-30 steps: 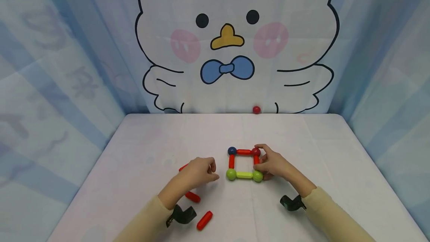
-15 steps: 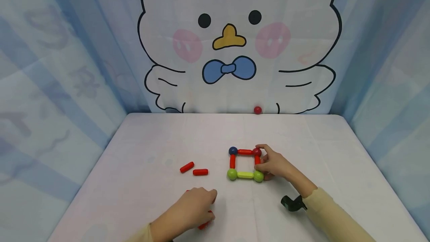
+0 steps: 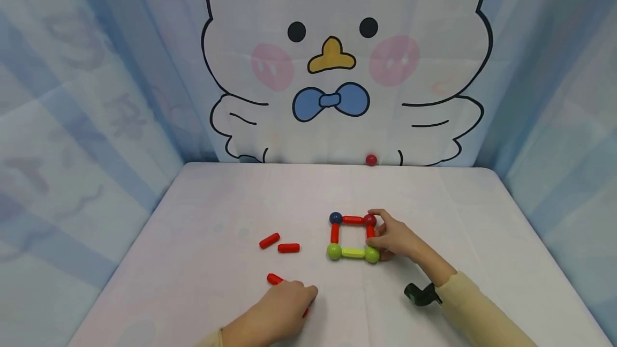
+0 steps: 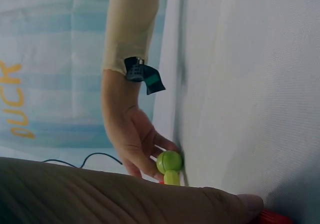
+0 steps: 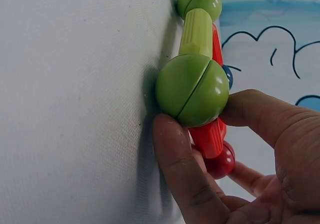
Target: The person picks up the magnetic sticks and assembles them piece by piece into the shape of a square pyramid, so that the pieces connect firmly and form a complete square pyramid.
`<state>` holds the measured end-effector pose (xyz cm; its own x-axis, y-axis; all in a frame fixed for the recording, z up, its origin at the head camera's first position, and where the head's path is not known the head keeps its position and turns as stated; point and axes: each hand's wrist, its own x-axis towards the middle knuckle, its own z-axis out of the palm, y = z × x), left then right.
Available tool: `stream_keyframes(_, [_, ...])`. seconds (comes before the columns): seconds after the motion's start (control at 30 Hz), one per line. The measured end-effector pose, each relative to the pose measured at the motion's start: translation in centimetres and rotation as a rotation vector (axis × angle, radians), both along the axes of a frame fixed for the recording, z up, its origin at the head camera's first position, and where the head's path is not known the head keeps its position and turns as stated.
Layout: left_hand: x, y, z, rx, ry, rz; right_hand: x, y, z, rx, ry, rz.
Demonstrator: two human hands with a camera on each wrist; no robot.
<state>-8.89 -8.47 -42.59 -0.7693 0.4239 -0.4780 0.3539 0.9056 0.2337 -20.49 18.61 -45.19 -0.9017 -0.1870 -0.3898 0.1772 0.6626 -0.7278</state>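
Observation:
A square of magnetic rods and balls lies on the table: a blue ball (image 3: pixel 336 218), a red ball (image 3: pixel 369 220), two green balls (image 3: pixel 334 251), three red rods (image 3: pixel 353 220) and a yellow-green rod (image 3: pixel 353 253). My right hand (image 3: pixel 396 235) holds its right side, thumb and fingers around the red rod (image 5: pixel 207 138) between the near green ball (image 5: pixel 192 90) and the red one. Lower left, my left hand (image 3: pixel 279 309) pinches another red rod (image 3: pixel 306 312), mostly covered by the hand; the left wrist view shows the thumb against its end (image 4: pixel 272 217).
Two loose red rods (image 3: pixel 288 248) lie left of the square. One more red rod (image 3: pixel 275 279) is partly covered by the left hand. A separate red ball (image 3: pixel 371 160) sits at the table's (image 3: pixel 231 191) back edge, before the printed curtain.
My left hand has moved back toward the near edge, uncovering two red rods, then slightly right over the nearest rod, now pinched. The right hand stays on the square.

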Motion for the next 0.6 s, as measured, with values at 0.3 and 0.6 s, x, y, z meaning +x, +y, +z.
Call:
stream_keyframes(0.3, [-0.3,0.3,0.1,0.071,0.037,0.035,0.0,-0.2,-0.2,0.007,-0.003,-0.008])
stream_keyframes(0.6, [-2.1,1.7,1.5,0.245,0.156,0.112,0.0,-0.1,-0.2,0.008,0.002,-0.010])
